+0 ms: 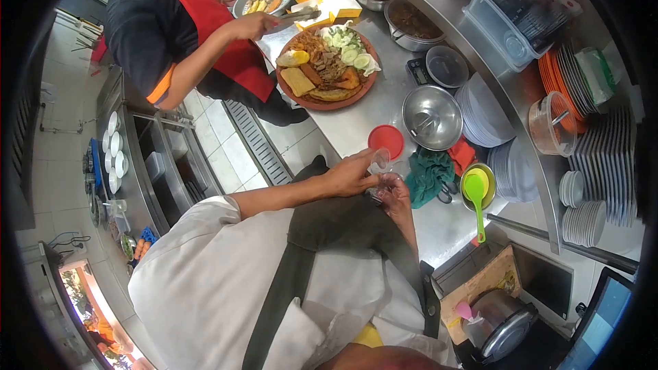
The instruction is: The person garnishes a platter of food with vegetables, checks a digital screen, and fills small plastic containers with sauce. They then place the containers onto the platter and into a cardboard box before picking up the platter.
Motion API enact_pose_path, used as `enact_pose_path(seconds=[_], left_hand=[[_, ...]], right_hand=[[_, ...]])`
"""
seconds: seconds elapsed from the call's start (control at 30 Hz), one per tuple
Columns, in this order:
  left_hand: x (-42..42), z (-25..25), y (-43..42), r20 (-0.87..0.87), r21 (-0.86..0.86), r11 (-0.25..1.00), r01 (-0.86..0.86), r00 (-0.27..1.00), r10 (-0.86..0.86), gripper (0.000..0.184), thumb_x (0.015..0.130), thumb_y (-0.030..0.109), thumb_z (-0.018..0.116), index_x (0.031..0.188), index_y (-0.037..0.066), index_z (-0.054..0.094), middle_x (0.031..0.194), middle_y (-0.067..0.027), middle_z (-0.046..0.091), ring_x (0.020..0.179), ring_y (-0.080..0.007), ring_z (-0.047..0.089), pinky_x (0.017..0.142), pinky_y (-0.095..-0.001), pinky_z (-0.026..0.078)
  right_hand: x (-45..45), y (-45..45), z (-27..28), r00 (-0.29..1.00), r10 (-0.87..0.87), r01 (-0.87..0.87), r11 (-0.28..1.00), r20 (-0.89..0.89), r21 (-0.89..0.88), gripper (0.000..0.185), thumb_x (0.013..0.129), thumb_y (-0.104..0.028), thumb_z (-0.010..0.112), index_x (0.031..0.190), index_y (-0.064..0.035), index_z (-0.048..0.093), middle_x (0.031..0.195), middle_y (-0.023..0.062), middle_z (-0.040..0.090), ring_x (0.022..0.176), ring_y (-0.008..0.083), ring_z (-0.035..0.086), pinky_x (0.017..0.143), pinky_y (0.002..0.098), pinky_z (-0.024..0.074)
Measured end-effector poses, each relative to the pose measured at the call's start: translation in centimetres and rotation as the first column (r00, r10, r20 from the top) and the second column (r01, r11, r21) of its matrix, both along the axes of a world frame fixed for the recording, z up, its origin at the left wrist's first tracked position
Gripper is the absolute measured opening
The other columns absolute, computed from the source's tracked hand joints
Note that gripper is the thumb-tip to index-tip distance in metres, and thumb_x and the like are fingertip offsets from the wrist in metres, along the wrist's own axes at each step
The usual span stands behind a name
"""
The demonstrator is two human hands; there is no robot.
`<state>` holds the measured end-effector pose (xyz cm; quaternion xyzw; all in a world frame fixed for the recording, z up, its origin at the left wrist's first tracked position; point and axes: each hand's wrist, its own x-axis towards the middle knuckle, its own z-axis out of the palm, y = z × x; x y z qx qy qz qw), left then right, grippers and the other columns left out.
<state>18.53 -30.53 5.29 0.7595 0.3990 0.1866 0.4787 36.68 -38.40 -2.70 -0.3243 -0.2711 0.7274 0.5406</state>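
Near the counter's front edge, my left hand point(351, 174) is closed on a small clear plastic cup point(380, 159). Just to its right, my right hand point(395, 195) has its fingers bent around something clear, too small to make out. The two hands are close together in front of the dark apron. Right above them on the steel counter lies a round red lid point(386, 141). A green cloth point(429, 177) is bunched to the right of my hands.
A co-worker point(185, 34) in a red apron holds tongs over a large clay dish point(327, 67) of food. A metal bowl point(432, 117), a green spoon point(475, 199) in a pot, and stacked white plates point(485, 109) stand at the right. A steel shelf point(480, 44) overhangs the counter.
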Motion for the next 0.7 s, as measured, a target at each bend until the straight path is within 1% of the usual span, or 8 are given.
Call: enact_pose_path(seconds=[0.1, 0.2, 0.27, 0.3, 0.4, 0.5, 0.6, 0.7], left_hand=[[0.3, -0.9, 0.1, -0.074, -0.071, 0.992, 0.108, 0.991, -0.113, 0.033, 0.098, 0.030, 0.054, 0.113, 0.001, 0.058, 0.112, -0.0229, 0.059, 0.103, -0.0389, 0.060, 0.090, -0.0452, 0.047], [0.3, -2.2, -0.1, -0.047, -0.023, 0.994, 0.111, 0.993, -0.112, 0.034, 0.098, 0.029, 0.051, 0.114, -0.001, 0.057, 0.110, -0.0234, 0.060, 0.105, -0.0392, 0.059, 0.092, -0.0442, 0.047], [0.1, -3.4, -0.2, -0.009, 0.019, 0.994, 0.105, 0.994, -0.105, 0.033, 0.097, 0.026, 0.050, 0.116, -0.001, 0.057, 0.112, -0.0240, 0.060, 0.105, -0.0395, 0.060, 0.093, -0.0444, 0.046], [0.2, -3.1, -0.2, 0.011, 0.041, 0.994, 0.103, 0.995, -0.103, 0.033, 0.096, 0.024, 0.050, 0.116, -0.001, 0.057, 0.112, -0.0244, 0.060, 0.105, -0.0397, 0.060, 0.093, -0.0446, 0.046], [0.6, -1.8, -0.1, -0.108, -0.106, 0.992, 0.065, 0.991, -0.076, 0.034, 0.095, 0.021, 0.048, 0.120, -0.002, 0.055, 0.117, -0.0256, 0.059, 0.107, -0.0407, 0.060, 0.095, -0.0461, 0.045], [0.9, -3.2, -0.4, -0.115, -0.076, 0.997, 0.022, 0.993, -0.030, 0.035, 0.094, 0.021, 0.047, 0.122, 0.000, 0.052, 0.115, -0.0262, 0.060, 0.105, -0.0427, 0.060, 0.091, -0.0480, 0.047], [0.9, -2.0, -0.3, -0.140, -0.122, 0.992, 0.043, 0.988, -0.060, 0.035, 0.095, 0.021, 0.046, 0.123, 0.001, 0.049, 0.109, -0.0269, 0.062, 0.101, -0.0451, 0.061, 0.087, -0.0500, 0.048], [0.9, -3.2, -0.4, -0.100, -0.070, 0.997, 0.016, 0.995, -0.023, 0.032, 0.096, 0.021, 0.048, 0.121, 0.002, 0.050, 0.102, -0.0266, 0.064, 0.097, -0.0451, 0.063, 0.083, -0.0500, 0.049]], right_hand=[[-0.4, 0.0, 0.1, 0.998, -0.029, 0.027, 0.999, -0.060, -0.031, 0.035, 0.081, -0.009, 0.076, 0.112, -0.0048, 0.059, 0.108, 0.0036, 0.063, 0.101, 0.0141, 0.059, 0.092, 0.0291, 0.0469], [0.3, 0.4, -0.2, 0.995, 0.101, -0.102, 0.994, -0.011, -0.049, 0.036, 0.080, -0.007, 0.078, 0.110, -0.0054, 0.059, 0.108, 0.0030, 0.063, 0.103, 0.0134, 0.059, 0.093, 0.0290, 0.0466], [0.4, 0.5, 0.3, 0.983, 0.138, -0.130, 0.989, 0.124, -0.066, 0.038, 0.078, -0.006, 0.079, 0.111, -0.0052, 0.059, 0.109, 0.0023, 0.063, 0.104, 0.0124, 0.059, 0.093, 0.0290, 0.0467], [0.3, 0.6, 0.5, 0.969, 0.155, -0.143, 0.987, 0.191, -0.076, 0.040, 0.078, -0.006, 0.080, 0.111, -0.0050, 0.059, 0.110, 0.0020, 0.063, 0.104, 0.0119, 0.059, 0.093, 0.0290, 0.0467], [0.0, 0.9, 0.6, 0.976, 0.133, -0.119, 0.989, 0.171, -0.090, 0.037, 0.078, -0.004, 0.079, 0.109, -0.0057, 0.058, 0.111, 0.0011, 0.064, 0.104, 0.0107, 0.059, 0.090, 0.0272, 0.0480], [-0.1, 0.5, 0.8, 0.997, 0.080, -0.077, 0.981, 0.013, -0.180, 0.039, 0.079, 0.000, 0.077, 0.112, -0.0056, 0.058, 0.110, 0.0012, 0.064, 0.101, 0.0103, 0.060, 0.086, 0.0257, 0.0497], [0.5, 0.3, -2.2, 0.983, 0.139, -0.152, 0.982, -0.122, -0.109, 0.041, 0.081, 0.003, 0.074, 0.118, -0.0046, 0.058, 0.112, 0.0025, 0.064, 0.098, 0.0104, 0.062, 0.083, 0.0248, 0.0509], [0.5, -0.1, -2.6, 0.988, 0.087, -0.104, 0.986, -0.124, -0.131, 0.041, 0.082, 0.002, 0.072, 0.120, -0.0032, 0.057, 0.110, 0.0035, 0.065, 0.096, 0.0104, 0.062, 0.082, 0.0246, 0.0507]])
